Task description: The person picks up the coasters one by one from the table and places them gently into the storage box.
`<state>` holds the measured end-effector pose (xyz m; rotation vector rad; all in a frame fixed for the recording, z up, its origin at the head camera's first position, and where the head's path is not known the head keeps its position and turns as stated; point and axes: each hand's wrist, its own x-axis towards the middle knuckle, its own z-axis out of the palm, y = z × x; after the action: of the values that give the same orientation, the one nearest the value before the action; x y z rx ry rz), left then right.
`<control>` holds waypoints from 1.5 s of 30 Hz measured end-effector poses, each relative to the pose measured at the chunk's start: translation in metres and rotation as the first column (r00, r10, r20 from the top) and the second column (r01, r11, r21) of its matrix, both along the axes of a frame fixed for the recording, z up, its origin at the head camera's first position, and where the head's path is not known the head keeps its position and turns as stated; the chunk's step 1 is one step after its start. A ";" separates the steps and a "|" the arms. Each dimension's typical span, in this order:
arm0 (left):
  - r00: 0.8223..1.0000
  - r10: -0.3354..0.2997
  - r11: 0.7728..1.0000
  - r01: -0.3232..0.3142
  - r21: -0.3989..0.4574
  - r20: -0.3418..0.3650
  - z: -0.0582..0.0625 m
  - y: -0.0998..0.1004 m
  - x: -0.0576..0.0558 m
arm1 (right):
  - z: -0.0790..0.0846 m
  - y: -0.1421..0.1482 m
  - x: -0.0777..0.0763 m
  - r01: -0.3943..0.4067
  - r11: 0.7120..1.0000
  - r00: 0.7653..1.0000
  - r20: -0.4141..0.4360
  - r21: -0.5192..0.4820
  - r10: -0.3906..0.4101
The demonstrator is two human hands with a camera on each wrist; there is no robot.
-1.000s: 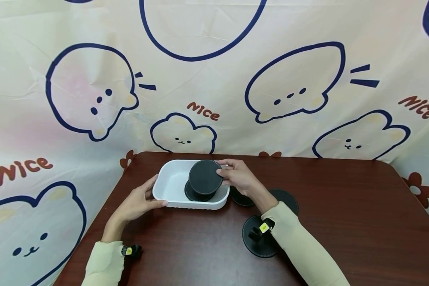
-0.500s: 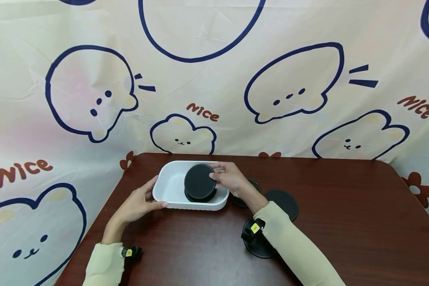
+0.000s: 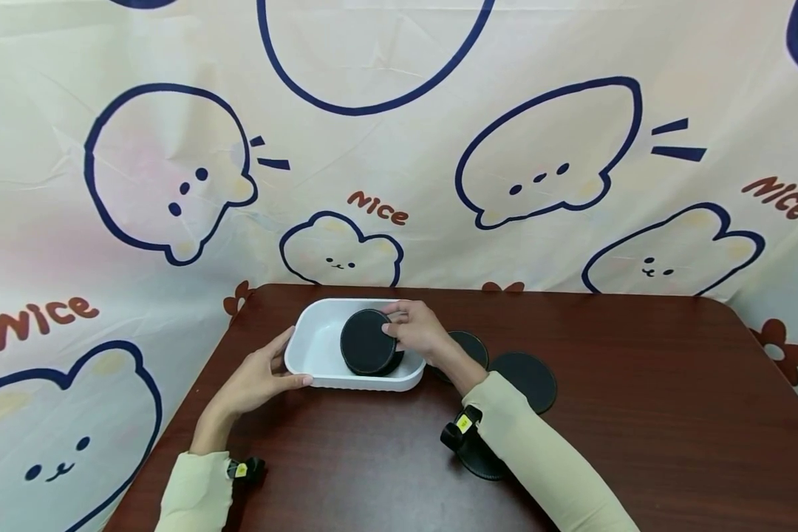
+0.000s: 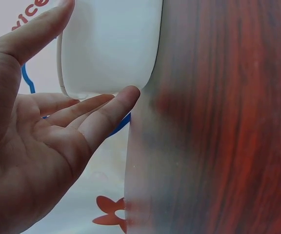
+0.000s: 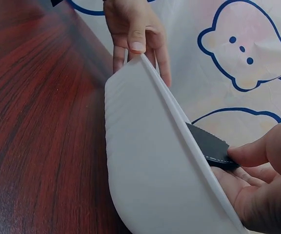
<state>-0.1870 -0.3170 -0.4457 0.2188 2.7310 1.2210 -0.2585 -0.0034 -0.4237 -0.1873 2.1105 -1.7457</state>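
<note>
A white rectangular tray (image 3: 321, 355) with rounded corners stands on the table. My left hand (image 3: 258, 375) holds its left end, the thumb on the near corner of the rim and the fingers along the end wall. In the left wrist view, the left fingertips (image 4: 130, 93) touch the tray's outside. Inside the tray's right half, my right hand (image 3: 417, 329) pinches the edge of a round black coaster (image 3: 367, 341). This coaster is tilted and covers most of another dark disc beneath it. White stitching along the coaster's edge (image 5: 211, 146) shows in the right wrist view.
Right of the tray lie more round black coasters, one (image 3: 468, 347) partly behind the right wrist, a larger one (image 3: 525, 378) beside it. A nearer one (image 3: 482, 454) is partly under the right sleeve. A patterned cloth (image 3: 432, 148) hangs behind the brown table (image 3: 638, 414).
My right hand has moved left and slightly down with the coaster, lowering it deeper into the tray over the other disc. My left hand and the tray have stayed put.
</note>
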 end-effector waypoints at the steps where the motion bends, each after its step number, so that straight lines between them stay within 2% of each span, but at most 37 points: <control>1: 1.000 0.000 1.000 0.000 0.000 0.000 0.000 0.000 0.000 | 0.000 -0.001 0.000 -0.001 1.000 1.000 -0.016 0.021 0.001; 4: 1.000 -0.001 1.000 0.001 -0.001 -0.001 0.000 0.001 0.000 | 0.000 -0.002 0.003 0.012 0.990 0.994 -0.111 0.141 0.003; 7: 1.000 -0.004 1.000 0.004 0.003 0.004 0.000 0.001 0.000 | 0.001 0.000 0.006 0.039 0.968 0.976 -0.218 0.249 0.016; 9: 1.000 -0.005 1.000 0.005 0.006 0.006 0.000 0.001 0.001 | 0.004 0.002 0.008 0.056 0.964 0.964 -0.267 0.261 0.017; 12: 1.000 -0.004 1.000 0.004 0.005 0.004 0.000 0.001 0.001 | 0.007 0.009 0.010 0.057 0.975 0.957 -0.289 0.215 0.008; 16: 1.000 -0.004 1.000 0.004 0.001 -0.004 0.000 0.001 0.001 | 0.011 0.023 0.012 0.038 0.988 0.963 -0.268 0.150 0.003; 20: 1.000 -0.002 1.000 0.002 -0.001 -0.005 0.000 0.001 0.001 | 0.011 0.045 0.013 -0.025 0.999 0.979 -0.199 0.043 0.033; 23: 1.000 -0.002 1.000 0.002 -0.006 -0.005 0.000 0.001 0.000 | 0.010 0.064 0.014 -0.084 0.995 0.987 -0.145 -0.060 0.074; 26: 1.000 -0.003 1.000 0.003 -0.006 -0.007 0.000 0.001 0.000 | 0.009 0.085 0.016 -0.115 0.986 0.988 -0.120 -0.118 0.101; 31: 1.000 -0.004 1.000 0.004 -0.010 -0.006 0.001 0.001 0.000 | 0.007 0.117 0.020 -0.120 0.984 0.988 -0.117 -0.135 0.104; 39: 1.000 -0.007 1.000 0.007 -0.005 -0.006 0.001 0.001 0.001 | -0.008 0.159 0.026 -0.088 0.978 0.994 -0.073 -0.190 0.075; 45: 1.000 -0.008 1.000 0.008 -0.012 -0.007 0.001 0.001 0.000 | -0.018 0.186 0.034 -0.036 0.989 0.997 -0.074 -0.147 0.025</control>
<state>-0.1865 -0.3158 -0.4445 0.2329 2.7403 1.2043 -0.2242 0.1831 -0.4416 -0.3270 2.0164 -1.9048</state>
